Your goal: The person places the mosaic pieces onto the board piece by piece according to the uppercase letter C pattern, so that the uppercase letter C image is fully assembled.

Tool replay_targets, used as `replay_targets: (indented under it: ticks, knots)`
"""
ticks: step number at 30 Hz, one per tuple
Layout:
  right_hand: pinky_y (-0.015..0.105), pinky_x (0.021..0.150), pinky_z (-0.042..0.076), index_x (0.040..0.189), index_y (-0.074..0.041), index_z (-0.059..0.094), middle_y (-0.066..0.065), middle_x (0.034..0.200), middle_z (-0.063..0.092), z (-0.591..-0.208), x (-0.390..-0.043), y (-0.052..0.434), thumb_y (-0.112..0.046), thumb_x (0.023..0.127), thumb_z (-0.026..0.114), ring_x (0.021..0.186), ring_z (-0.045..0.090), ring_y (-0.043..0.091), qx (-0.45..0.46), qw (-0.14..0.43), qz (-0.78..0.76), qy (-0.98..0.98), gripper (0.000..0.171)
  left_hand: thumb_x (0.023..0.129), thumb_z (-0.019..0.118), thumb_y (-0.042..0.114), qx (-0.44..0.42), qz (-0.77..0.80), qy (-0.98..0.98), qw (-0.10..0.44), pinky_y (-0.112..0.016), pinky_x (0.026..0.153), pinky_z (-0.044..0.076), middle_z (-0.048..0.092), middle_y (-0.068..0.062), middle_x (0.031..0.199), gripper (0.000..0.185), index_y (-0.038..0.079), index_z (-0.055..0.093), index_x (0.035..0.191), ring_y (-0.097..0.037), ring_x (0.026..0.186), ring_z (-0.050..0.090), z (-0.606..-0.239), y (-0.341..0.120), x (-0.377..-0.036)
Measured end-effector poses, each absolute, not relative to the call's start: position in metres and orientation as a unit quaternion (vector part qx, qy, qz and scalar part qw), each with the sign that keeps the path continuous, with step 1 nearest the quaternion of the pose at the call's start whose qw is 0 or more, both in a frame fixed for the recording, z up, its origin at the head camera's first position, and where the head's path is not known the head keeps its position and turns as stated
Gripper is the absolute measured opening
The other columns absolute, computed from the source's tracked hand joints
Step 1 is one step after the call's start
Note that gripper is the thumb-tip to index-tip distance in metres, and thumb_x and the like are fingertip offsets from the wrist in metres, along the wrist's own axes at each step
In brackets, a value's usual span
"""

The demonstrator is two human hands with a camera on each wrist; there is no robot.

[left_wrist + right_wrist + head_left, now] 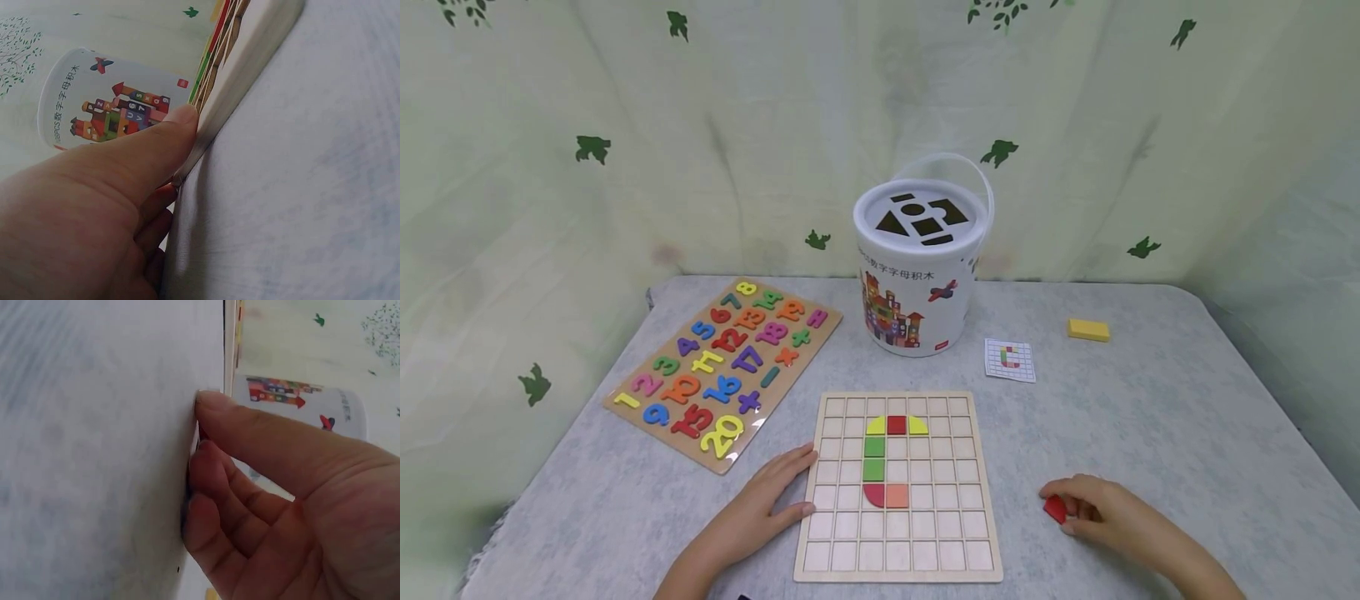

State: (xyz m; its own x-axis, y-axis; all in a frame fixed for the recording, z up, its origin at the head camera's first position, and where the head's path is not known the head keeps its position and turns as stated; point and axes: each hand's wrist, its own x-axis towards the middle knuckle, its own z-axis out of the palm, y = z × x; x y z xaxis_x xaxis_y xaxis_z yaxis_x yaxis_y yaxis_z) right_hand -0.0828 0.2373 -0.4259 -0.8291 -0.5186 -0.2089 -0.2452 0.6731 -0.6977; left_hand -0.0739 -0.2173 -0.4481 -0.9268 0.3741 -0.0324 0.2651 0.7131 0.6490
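The right hand (pixel 1101 510) is lying on the table (pixel 1187 433) to the right of the grid board (pixel 898 558), and its curled fingers are pinching a small red block (pixel 1055 508) that is touching the table surface. The left hand (pixel 771 493) is resting flat, with the fingers straight, against the left edge of the board, steadying it.

The red block is small and mostly covered by the fingers, so I think it could slip out when it is being lifted. If the left hand is pressing unevenly, the board may slide and shake the coloured pieces (pixel 887 458) already sitting in its squares.

The white bucket (pixel 921 275) behind the board is standing closed with its lid on; what is inside is not visible. A pattern card (pixel 1010 360) is lying near it.
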Motion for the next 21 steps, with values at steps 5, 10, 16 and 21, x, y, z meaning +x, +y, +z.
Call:
replay_targets:
  ticks: [5,10,16,21]
  knots:
    - [0.02,0.06,0.044,0.1,-0.02,0.062,-0.007,0.088,0.046,-0.428,-0.087,0.236,-0.024,0.081,0.067,0.075,0.044,0.006,-0.252,0.159,-0.331,0.895,0.021,0.083,0.057,0.047,0.18,0.338,0.921,0.071,-0.052,0.101,0.024,0.032,-0.001,0.142,0.065,0.015,0.039,0.137,-0.028,0.13,0.026,-0.448,-0.218,-0.073]
    - [0.024,0.072,0.047,0.098,-0.024,0.061,-0.013,0.096,0.049,-0.425,-0.088,0.226,-0.031,0.081,0.066,0.084,0.047,0.005,-0.283,0.109,-0.297,0.906,0.02,0.083,0.058,0.047,0.173,0.341,0.92,0.079,-0.05,0.102,0.024,0.031,0.002,0.143,0.065,0.017,0.039,0.137,-0.025,0.13,0.025,-0.449,-0.218,-0.073]
    - [0.025,0.071,0.048,0.099,-0.02,0.061,-0.018,0.095,0.051,-0.412,-0.089,0.195,-0.031,0.081,0.067,0.084,0.049,0.004,-0.331,0.05,-0.31,0.89,0.022,0.082,0.059,0.047,0.171,0.346,0.919,0.081,-0.05,0.102,0.023,0.031,0.003,0.143,0.065,0.018,0.039,0.137,-0.024,0.131,0.024,-0.451,-0.218,-0.075]
    - [0.023,0.071,0.047,0.097,-0.017,0.062,-0.017,0.092,0.052,-0.409,-0.092,0.159,-0.028,0.077,0.07,0.082,0.05,0.005,-0.363,0.007,-0.305,0.881,0.023,0.082,0.06,0.047,0.172,0.344,0.919,0.08,-0.049,0.102,0.023,0.031,0.003,0.143,0.065,0.019,0.04,0.137,-0.024,0.131,0.024,-0.452,-0.218,-0.075]
